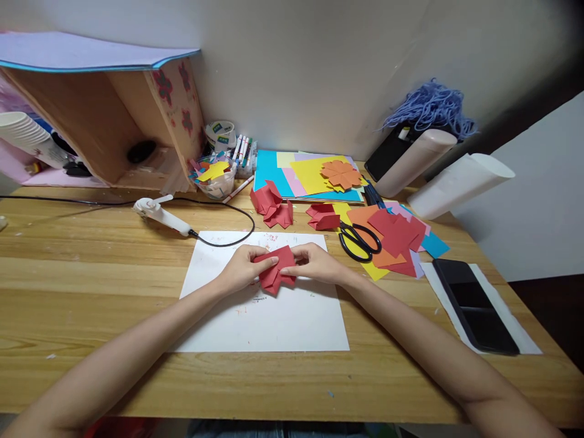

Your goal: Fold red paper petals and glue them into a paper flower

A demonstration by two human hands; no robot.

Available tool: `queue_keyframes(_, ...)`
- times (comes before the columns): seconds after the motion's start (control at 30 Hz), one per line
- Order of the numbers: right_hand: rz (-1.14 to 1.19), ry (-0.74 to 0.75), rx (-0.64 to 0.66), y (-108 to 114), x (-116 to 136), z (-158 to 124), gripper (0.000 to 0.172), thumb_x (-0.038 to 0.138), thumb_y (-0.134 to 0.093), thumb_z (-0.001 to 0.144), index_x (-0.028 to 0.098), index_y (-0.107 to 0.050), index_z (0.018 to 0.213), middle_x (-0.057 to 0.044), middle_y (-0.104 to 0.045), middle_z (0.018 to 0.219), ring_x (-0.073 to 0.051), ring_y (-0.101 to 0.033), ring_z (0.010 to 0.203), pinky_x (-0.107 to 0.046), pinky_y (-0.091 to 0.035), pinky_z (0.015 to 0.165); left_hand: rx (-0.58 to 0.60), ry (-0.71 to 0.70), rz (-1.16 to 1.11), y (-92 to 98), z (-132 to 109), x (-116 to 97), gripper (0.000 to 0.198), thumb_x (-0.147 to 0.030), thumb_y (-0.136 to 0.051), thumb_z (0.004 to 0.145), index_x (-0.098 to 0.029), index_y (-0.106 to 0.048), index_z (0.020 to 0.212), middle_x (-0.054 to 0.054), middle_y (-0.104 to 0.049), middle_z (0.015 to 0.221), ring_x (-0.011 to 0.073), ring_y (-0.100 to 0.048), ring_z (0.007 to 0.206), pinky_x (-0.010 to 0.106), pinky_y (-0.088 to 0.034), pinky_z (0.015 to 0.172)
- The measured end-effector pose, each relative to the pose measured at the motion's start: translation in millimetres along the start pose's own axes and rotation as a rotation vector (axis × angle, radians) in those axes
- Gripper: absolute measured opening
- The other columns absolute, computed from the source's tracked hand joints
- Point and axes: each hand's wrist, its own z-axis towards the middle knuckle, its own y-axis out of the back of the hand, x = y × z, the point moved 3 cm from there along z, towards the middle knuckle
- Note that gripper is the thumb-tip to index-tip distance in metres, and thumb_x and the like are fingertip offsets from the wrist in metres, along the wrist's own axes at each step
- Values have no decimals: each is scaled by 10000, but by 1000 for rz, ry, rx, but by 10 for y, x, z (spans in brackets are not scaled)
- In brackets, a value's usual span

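Observation:
Between my two hands is a folded piece of red paper (279, 267), held over a white sheet (274, 331) that has small coloured marks on it. My left hand (249, 267) pinches the paper's left side, thumb on top. On the opposite side my right hand (314, 263) grips it with the thumb near the lower edge; some fingers are hidden behind the paper. Just beyond the sheet sit more folded red paper pieces (272, 205), and another red folded piece (322, 216) lies a little to the right. Black-handled scissors (359, 240) rest beside that one.
Coloured paper scraps (396, 234) spread on the right, near a black phone (474, 307). A white glue gun (162, 218) with a black cord lies at left. Behind are a cup of scraps (214, 179), markers (241, 151), stacked coloured sheets (274, 170) and a cardboard box (176, 115).

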Motion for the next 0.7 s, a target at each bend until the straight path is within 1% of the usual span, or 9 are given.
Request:
queue_keyframes(0.17, 23, 21, -48, 3, 16, 8, 277, 391, -590, 711, 129, -629, 790, -28, -613, 742, -126, -537, 663, -229, -408, 599, -65, -56, 68, -9, -6, -17, 366, -444, -534, 719, -116, -532, 556, -13, -436, 525, 79, -357, 482, 214, -242, 444)
queue_keyframes(0.27, 44, 28, -62, -8, 13, 7, 251, 368, -589, 715, 134, -631, 796, -28, -613, 753, -128, -539, 672, -230, -410, 606, -60, -41, 71, -18, -15, -23, 350, -445, -559, 696, -120, -529, 569, -18, -435, 530, 78, -354, 480, 213, -239, 442)
queue_keyframes(0.37, 40, 16, -66, -13, -5, 5, 260, 373, -590, 712, 133, -630, 805, -25, -607, 752, -127, -530, 666, -231, -404, 600, -51, -20, 69, -18, -18, -31, 348, -446, -574, 681, -125, -518, 559, -22, -425, 523, 74, -341, 469, 211, -226, 434)
queue_keyframes(0.43, 2, 0, -79, 1, -24, 3, 271, 392, -583, 716, 133, -625, 784, -11, -585, 717, -112, -500, 625, -220, -378, 562, -53, -23, 72, -13, -14, -37, 349, -442, -574, 680, -124, -518, 547, -22, -423, 519, 73, -335, 467, 211, -223, 436)
queue_keyframes(0.57, -111, -50, -95, 51, -65, 0, 327, 455, -558, 723, 135, -588, 664, 30, -467, 570, -74, -362, 502, -206, -258, 458, -44, -25, 79, -6, -2, -35, 339, -439, -553, 698, -117, -563, 593, -13, -463, 543, 82, -365, 485, 212, -254, 454)
queue_keyframes(0.7, -109, -31, -75, 75, -61, 7, 371, 454, -497, 767, 147, -503, 560, 40, -385, 529, -70, -310, 491, -213, -240, 468, -25, -26, 84, -4, 2, -34, 338, -434, -536, 713, -107, -596, 653, 1, -503, 575, 89, -395, 502, 215, -275, 466)
